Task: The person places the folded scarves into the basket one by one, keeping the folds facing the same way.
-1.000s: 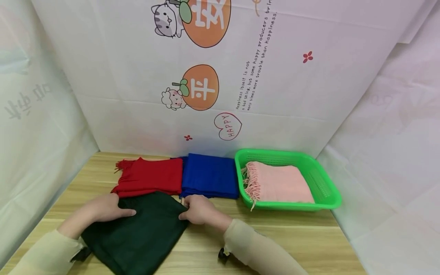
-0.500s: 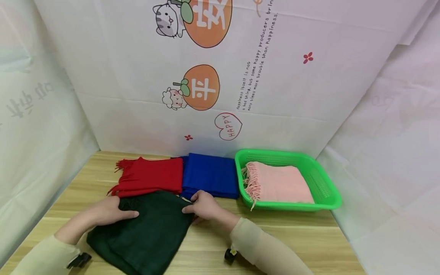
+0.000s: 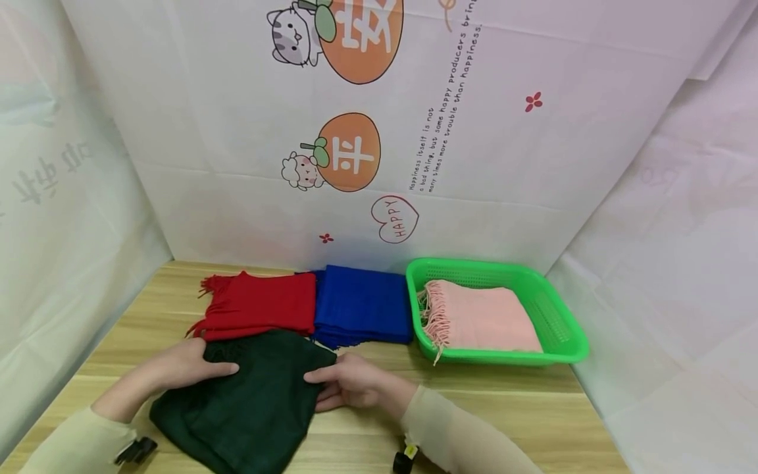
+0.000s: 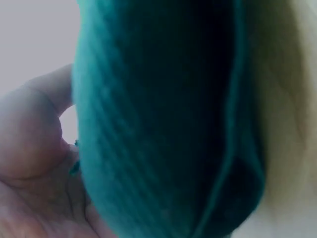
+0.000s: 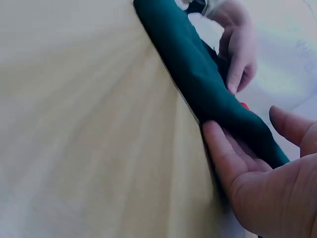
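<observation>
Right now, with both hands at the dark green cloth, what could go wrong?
Slip: the right hand has fingers against the edge of the dark green cloth, but its thumb looks off it in the right wrist view; that edge might drop.
Drag: the cloth's far side comes right up to the red cloth, so pulling could shift both.

The person's two forearms reach in from the lower corners and angle inward, pale sleeves (image 3: 464,431) ending near the bare wrists (image 3: 401,394). The left hand (image 3: 182,363) lies with its back uppermost, the left thumb (image 3: 222,369) stretched inward and most of the fingers out of sight in the head view. The right hand (image 3: 351,382) faces it, a little apart, right thumb (image 3: 320,375) above and parted from the lower fingers (image 5: 225,153), which run nearly straight.
</observation>
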A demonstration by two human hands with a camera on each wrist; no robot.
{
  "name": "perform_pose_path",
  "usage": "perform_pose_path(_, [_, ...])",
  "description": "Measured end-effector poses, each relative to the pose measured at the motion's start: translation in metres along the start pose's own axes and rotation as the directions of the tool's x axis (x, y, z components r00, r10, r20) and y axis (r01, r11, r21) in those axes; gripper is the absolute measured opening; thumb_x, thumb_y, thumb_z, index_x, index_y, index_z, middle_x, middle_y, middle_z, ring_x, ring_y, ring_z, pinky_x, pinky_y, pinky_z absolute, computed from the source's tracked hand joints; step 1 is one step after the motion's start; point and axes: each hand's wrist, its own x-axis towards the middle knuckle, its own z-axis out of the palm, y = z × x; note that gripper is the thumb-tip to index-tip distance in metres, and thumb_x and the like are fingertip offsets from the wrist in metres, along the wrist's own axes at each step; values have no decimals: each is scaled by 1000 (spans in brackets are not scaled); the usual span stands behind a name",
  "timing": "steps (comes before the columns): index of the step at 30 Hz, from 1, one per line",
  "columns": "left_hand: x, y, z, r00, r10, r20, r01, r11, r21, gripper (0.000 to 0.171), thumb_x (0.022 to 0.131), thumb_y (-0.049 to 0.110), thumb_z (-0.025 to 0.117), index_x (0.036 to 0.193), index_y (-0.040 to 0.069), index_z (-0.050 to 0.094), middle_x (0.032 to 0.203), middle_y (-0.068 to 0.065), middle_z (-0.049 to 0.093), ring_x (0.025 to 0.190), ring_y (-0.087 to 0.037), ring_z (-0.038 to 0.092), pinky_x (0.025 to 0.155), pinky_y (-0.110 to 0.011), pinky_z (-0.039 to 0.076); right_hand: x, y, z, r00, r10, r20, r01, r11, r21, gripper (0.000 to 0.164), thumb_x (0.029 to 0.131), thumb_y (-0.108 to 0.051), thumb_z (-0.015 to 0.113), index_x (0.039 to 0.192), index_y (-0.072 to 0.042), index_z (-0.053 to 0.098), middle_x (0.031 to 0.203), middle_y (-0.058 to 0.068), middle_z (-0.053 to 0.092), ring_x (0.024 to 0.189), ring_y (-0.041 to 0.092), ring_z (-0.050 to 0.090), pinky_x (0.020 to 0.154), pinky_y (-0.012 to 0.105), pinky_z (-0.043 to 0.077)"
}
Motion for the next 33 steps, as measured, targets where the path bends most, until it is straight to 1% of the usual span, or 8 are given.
perform_pose_path(5, [0, -4, -1, 1000, -12, -27, 11, 998, -60, 74, 98, 53, 82, 116, -15, 60, 88, -9, 49, 83, -25, 52, 69, -37, 42, -1, 4, 9, 998, -19, 58, 18, 1000, 22, 38, 106, -17, 77, 140, -4, 70, 125, 21, 79, 107, 27, 80, 98, 51, 64])
perform_pose_path(8, [0, -4, -1, 999, -13, -33, 11, 998, -57, 75, 98, 54, 82, 117, -16, 61, 88, -9, 50, 83, -25, 53, 69, -37, 43, 0, 6, 14, 996, -36, 78, 36, 999, 6, 42, 107, -17, 77, 146, -8, 65, 126, 20, 79, 107, 28, 80, 93, 50, 66])
perform_pose_path(14, [1, -5, 0, 999, 3, -49, -6, 999, -44, 83, 96, 54, 84, 121, -22, 60, 97, -14, 61, 88, -26, 56, 72, -38, 48, 2, 12, 20, 996, -84, -17, 84, 996, -18, 38, 106, -10, 75, 143, -4, 63, 120, 20, 80, 102, 33, 81, 81, 50, 68])
perform_pose_path(17, [1, -5, 2, 998, -2, -56, -3, 997, -82, 64, 95, 52, 86, 95, -8, 62, 81, -5, 52, 76, -22, 50, 66, -35, 43, 2, 13, 18, 993, -99, -63, 98, 995, -33, 33, 105, -6, 74, 136, 0, 65, 116, 22, 80, 99, 34, 81, 78, 50, 69])
perform_pose_path(19, [0, -4, 3, 999, -4, -52, -2, 992, -123, 57, 95, 50, 87, 77, 8, 53, 71, 1, 40, 66, -17, 41, 61, -32, 38, 2, 14, 14, 991, -107, -86, 103, 993, -49, 30, 104, -6, 74, 132, 2, 67, 113, 23, 81, 96, 33, 82, 77, 50, 69])
perform_pose_path(21, [-1, -4, 5, 999, -2, -42, -5, 987, -158, 61, 95, 49, 86, 69, 19, 41, 65, 5, 30, 60, -14, 32, 57, -29, 33, 1, 13, 10, 988, -108, -108, 102, 993, -59, 28, 104, -7, 75, 129, 3, 68, 111, 23, 81, 94, 32, 82, 75, 49, 69])
perform_pose_path(26, [-1, -4, 9, 1000, 12, -3, -12, 975, -223, 65, 97, 48, 85, 66, 22, 34, 61, 7, 27, 54, -11, 29, 53, -27, 34, -3, 10, 1, 980, -127, -156, 117, 990, -74, 30, 102, -7, 75, 129, 4, 68, 109, 20, 81, 91, 30, 81, 73, 47, 69])
perform_pose_path(33, [3, -8, 14, 998, 2, 68, 23, 934, -356, 65, 100, 50, 82, 68, 22, 33, 62, 7, 24, 52, -11, 25, 50, -27, 35, -10, 7, -10, 969, -145, -199, 127, 987, -103, 37, 103, -9, 73, 138, 3, 66, 109, 16, 81, 89, 24, 80, 68, 39, 68])
